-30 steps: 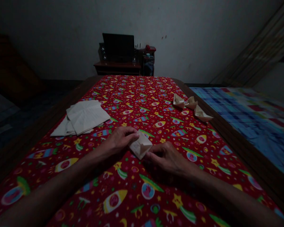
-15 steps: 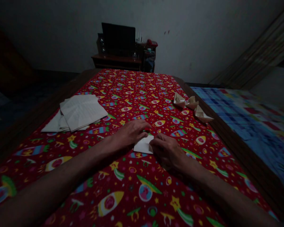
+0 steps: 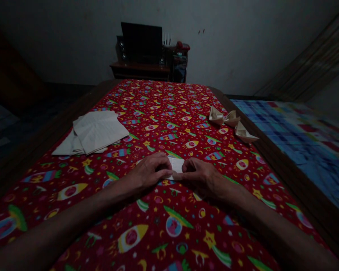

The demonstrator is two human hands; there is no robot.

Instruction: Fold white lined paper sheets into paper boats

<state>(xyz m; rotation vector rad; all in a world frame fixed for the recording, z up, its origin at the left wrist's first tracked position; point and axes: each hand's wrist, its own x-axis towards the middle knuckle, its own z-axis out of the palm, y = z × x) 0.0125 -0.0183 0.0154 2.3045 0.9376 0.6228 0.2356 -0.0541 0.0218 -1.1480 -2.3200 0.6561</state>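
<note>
A small folded piece of white paper (image 3: pixel 176 165) lies on the red patterned cloth, between my two hands. My left hand (image 3: pixel 154 167) grips its left side, fingers curled and thumb along the near edge. On the opposite side, my right hand (image 3: pixel 200 172) pinches the paper with thumb and bent fingers. The near edge looks turned up between the thumbs. Fingers cover both ends of the paper, so its full outline is hidden. Up and to the left rests a stack of paper sheets (image 3: pixel 101 130). Several folded paper boats (image 3: pixel 243 133) stand at the right.
The red cloth (image 3: pixel 169 210) with rockets and stars covers a long table with a dark wooden border (image 3: pixel 296 195). Beyond its far end stand a black monitor (image 3: pixel 142 43) and a red telephone (image 3: pixel 183 46). A checked bedspread (image 3: pixel 288 139) spreads to the right.
My left hand has come down from above the paper to its left near edge and now grips it. My right hand has shifted slightly, its thumb now along the near edge.
</note>
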